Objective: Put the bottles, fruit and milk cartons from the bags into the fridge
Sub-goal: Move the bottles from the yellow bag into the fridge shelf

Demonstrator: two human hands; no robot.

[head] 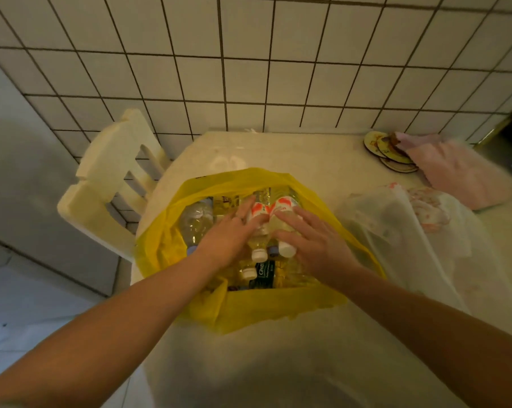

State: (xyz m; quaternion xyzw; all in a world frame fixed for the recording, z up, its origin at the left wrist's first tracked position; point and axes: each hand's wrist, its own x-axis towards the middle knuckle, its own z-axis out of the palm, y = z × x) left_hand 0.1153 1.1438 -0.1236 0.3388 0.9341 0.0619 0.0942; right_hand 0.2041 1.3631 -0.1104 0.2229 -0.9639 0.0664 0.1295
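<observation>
Bottles are lying packed in the yellow bag [278, 307], which is sitting open-mouthed near the left edge of the bench [278, 363], its thin crinkly plastic folding outward over the near rim. Both hands are reaching into it side by side. The left hand [228, 234] is resting on one of the two white-capped bottles [257, 231] and the right hand [313, 240] is lying over its twin. The fingers are looking nearly straight, laid on the bottles rather than wrapped round them.

To my eye the person is picking these two out together. Doing it well is going to mean closing each hand fully round the smooth, round body below the red-and-white label, then lifting straight up so the soft bag is not dragging along. The plastic sides look slick and slightly squashy, so a grip at the narrow neck might be slipping less.

Under them a dark-labelled bottle [262, 270] is showing, and a larger clear bottle [194, 222] is lying at the bag's left side.

Just right of the yellow bag, a white bag [396, 231] of filmy, half-transparent plastic is slumping toward the right edge; its contents are too veiled to name. At the far right corner, round coasters [381, 145] are peeking from under a pink cloth [455, 172]. A chunky white chair [110, 178] is standing off the far left corner, against the tiled wall [248, 69].
</observation>
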